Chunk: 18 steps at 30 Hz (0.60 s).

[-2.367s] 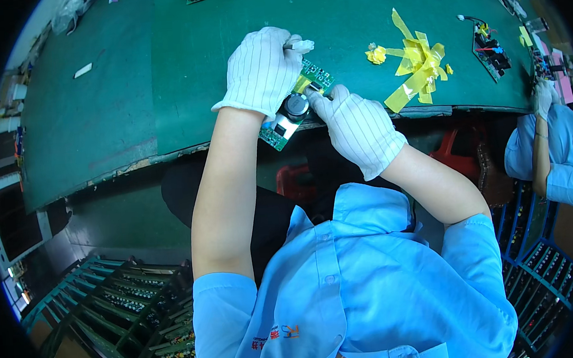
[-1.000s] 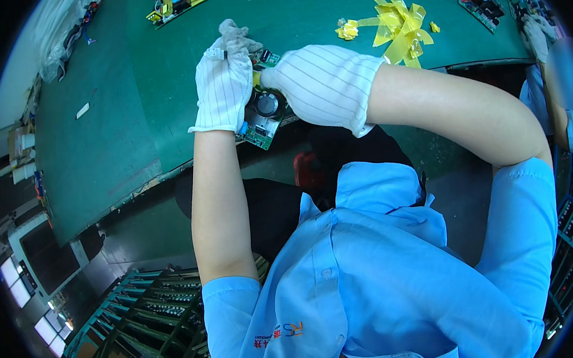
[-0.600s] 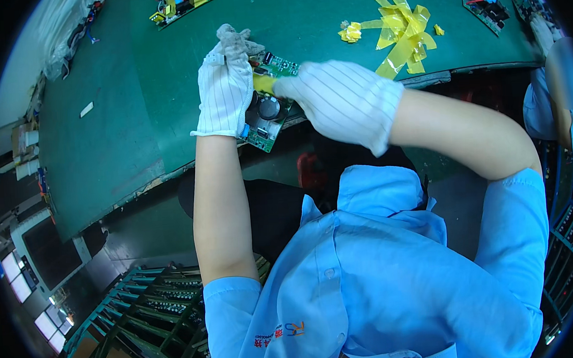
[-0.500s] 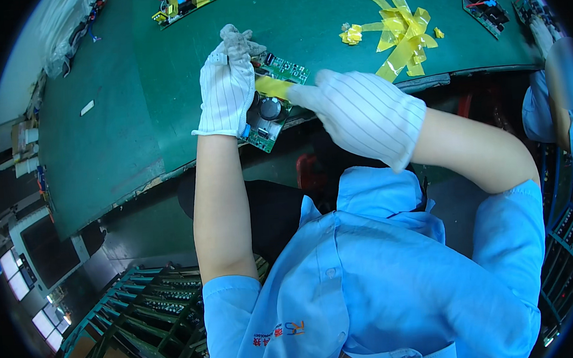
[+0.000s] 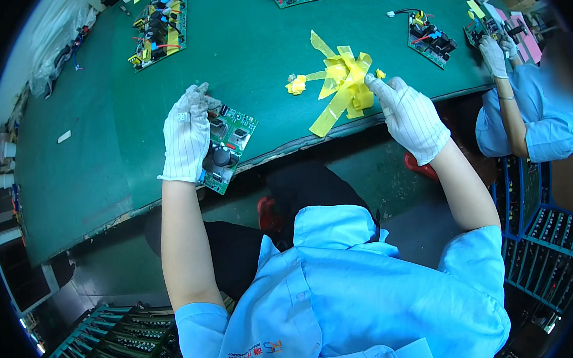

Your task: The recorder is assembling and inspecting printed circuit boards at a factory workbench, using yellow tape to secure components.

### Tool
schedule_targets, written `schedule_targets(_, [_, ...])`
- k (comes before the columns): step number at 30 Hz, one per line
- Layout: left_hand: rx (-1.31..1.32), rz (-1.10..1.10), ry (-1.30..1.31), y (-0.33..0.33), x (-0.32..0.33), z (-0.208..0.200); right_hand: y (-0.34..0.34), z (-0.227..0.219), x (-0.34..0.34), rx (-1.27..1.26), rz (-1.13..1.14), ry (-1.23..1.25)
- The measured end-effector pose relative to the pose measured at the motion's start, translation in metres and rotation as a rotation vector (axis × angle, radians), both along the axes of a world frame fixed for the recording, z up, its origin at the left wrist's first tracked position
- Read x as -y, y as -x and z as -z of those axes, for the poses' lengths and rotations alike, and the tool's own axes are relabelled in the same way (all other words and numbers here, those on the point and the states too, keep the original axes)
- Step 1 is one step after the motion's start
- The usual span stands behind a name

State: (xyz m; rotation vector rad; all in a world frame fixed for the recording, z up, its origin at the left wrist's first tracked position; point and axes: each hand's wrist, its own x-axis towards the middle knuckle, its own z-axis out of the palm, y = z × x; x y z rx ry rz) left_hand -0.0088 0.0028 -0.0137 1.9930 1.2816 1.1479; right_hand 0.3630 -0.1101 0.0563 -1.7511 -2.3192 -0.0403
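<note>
Bears, on the near left of the light-blue shirt (image 5: 389, 297), one short row of lettering (image 5: 256, 352). Begins at the right with an orange-and-dark letter logo (image 5: 274, 346), then carries on leftward in red characters (image 5: 245, 357), slanting a little nearer toward the left. Includes finer print close to the logo, too small to read. Farther off, shows tiny pale marks on the green circuit board (image 5: 232, 146) in the left hand (image 5: 187, 136), too small to tell as print or parts.
</note>
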Motion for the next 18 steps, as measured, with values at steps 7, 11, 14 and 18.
schedule_targets(7, [-0.039,-0.025,0.230,0.002,0.002,-0.008,-0.005,-0.041,-0.053,-0.105,-0.105,-0.160])
schedule_targets(11, [-0.102,0.009,0.074,0.008,-0.004,0.004,0.008,-0.041,-0.116,-0.045,-0.224,-0.118])
schedule_targets(14, [-0.121,0.011,-0.027,0.004,-0.008,0.008,0.021,-0.031,-0.148,-0.005,-0.248,0.018])
schedule_targets(18, [-0.196,-0.005,-0.058,-0.005,-0.003,-0.004,0.033,-0.032,-0.147,0.080,-0.220,0.119])
